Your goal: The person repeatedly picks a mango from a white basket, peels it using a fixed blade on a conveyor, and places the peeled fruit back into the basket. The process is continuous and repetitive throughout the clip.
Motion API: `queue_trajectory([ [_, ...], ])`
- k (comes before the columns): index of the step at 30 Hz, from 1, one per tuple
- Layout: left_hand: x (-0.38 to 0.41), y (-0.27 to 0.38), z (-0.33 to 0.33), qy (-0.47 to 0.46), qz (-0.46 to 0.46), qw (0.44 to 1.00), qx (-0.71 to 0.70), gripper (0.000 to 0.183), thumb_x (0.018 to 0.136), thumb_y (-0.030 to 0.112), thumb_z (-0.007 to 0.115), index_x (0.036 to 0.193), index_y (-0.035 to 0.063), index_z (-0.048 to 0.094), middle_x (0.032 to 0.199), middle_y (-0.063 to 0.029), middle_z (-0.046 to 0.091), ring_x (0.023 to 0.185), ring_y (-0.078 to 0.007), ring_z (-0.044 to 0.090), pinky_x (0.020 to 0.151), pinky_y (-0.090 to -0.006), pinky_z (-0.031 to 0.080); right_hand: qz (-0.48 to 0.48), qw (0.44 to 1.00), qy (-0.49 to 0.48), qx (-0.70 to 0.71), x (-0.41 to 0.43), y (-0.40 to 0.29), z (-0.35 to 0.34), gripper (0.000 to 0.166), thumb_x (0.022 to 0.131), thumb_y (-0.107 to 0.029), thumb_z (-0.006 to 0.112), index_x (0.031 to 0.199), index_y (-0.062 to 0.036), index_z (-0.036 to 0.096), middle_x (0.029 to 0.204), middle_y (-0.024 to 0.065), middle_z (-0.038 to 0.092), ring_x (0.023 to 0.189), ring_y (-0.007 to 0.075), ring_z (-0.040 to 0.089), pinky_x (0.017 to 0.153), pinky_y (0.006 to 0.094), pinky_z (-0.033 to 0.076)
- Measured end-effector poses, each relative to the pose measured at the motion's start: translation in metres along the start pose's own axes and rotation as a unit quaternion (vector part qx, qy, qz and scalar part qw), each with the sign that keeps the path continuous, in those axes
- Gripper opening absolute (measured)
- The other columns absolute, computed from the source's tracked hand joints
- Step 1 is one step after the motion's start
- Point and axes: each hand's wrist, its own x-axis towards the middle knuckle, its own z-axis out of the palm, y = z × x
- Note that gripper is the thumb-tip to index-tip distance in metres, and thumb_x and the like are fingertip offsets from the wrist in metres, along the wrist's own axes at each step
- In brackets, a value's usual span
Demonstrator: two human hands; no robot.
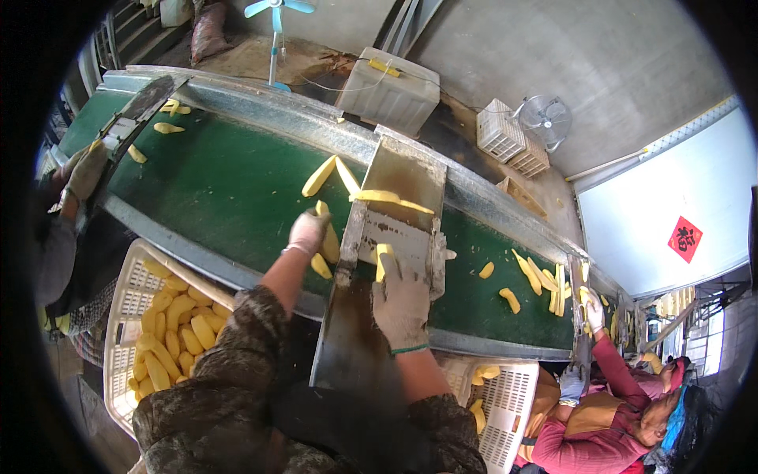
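My left hand [308, 232], in a pale glove, is closed on a long peeled yellow vegetable piece [330, 243] over the green conveyor belt [237, 183]. Under it lies a shorter piece [321, 266]. My right hand [401, 302], in a knitted glove, presses another yellow piece [382, 260] against the metal plate of a slicing board [398, 228] set across the belt. Two thin slices [379, 195] lie end to end at the plate's far edge. Two more pieces [320, 176] lean together on the belt beyond my left hand.
White plastic baskets with yellow pieces stand at the near side, left [127, 332] and right [515, 403]. Co-workers' hands work at similar boards at far left [86, 172] and right [594, 311]. Slices [527, 272] lie on the belt's right part. Beyond its metal rim [266, 124] stands a white bin [391, 89].
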Motion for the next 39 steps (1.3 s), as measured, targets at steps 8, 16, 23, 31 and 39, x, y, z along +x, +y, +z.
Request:
queue_trajectory([
  [8,-0.195,0.011,-0.069,0.015,0.076,0.978,0.194,0.052,0.098,0.044,0.067,0.138,0.0102,0.07,0.114,-0.0249,0.078,0.11,-0.0424,0.075,0.096,-0.05,0.058,-0.036,0.985,-0.014,0.166,-0.085,-0.079,0.014,0.039,0.092,-0.013,0.073,0.13,-0.0099,0.07,0.124,0.0178,0.071,0.118,0.0408,0.067,0.102,0.0514,0.053],
  [16,-0.229,0.057,-0.054,-0.111,0.106,0.987,0.047,0.058,0.1,0.048,0.067,0.143,0.0091,0.067,0.11,-0.0248,0.078,0.104,-0.0384,0.077,0.094,-0.0456,0.058,0.116,0.869,0.086,0.473,-0.105,-0.061,0.049,0.032,0.099,0.002,0.069,0.13,-0.0031,0.073,0.127,0.0093,0.075,0.12,0.0226,0.07,0.107,0.036,0.053],
  [23,-0.243,0.042,-0.014,-0.234,0.168,0.948,0.137,0.079,0.105,0.048,0.063,0.161,-0.0035,0.043,0.139,-0.0318,0.065,0.133,-0.0404,0.064,0.111,-0.044,0.051,0.135,0.849,0.074,0.505,-0.114,-0.024,0.023,0.043,0.104,-0.005,0.067,0.147,-0.0048,0.065,0.149,0.0152,0.065,0.135,0.0276,0.063,0.118,0.0383,0.046],
  [31,-0.236,0.008,-0.001,-0.256,0.075,0.962,-0.067,0.056,0.099,0.004,0.072,0.153,-0.0026,0.058,0.15,-0.0133,0.063,0.137,-0.0199,0.061,0.118,-0.0336,0.047,-0.012,0.965,0.114,0.236,-0.109,-0.017,0.019,0.065,0.101,-0.02,0.071,0.16,-0.0057,0.048,0.15,0.0277,0.058,0.136,0.0507,0.057,0.114,0.0516,0.048],
  [39,-0.213,0.025,-0.019,-0.091,0.232,0.967,-0.047,0.04,0.096,0.0,0.068,0.136,0.0018,0.072,0.137,-0.0151,0.066,0.129,-0.0261,0.064,0.112,-0.0358,0.05,-0.097,0.979,0.161,-0.083,0.032,0.015,0.031,0.055,0.106,-0.037,0.061,0.152,-0.0071,0.058,0.152,0.0206,0.059,0.142,0.0457,0.052,0.122,0.0619,0.036],
])
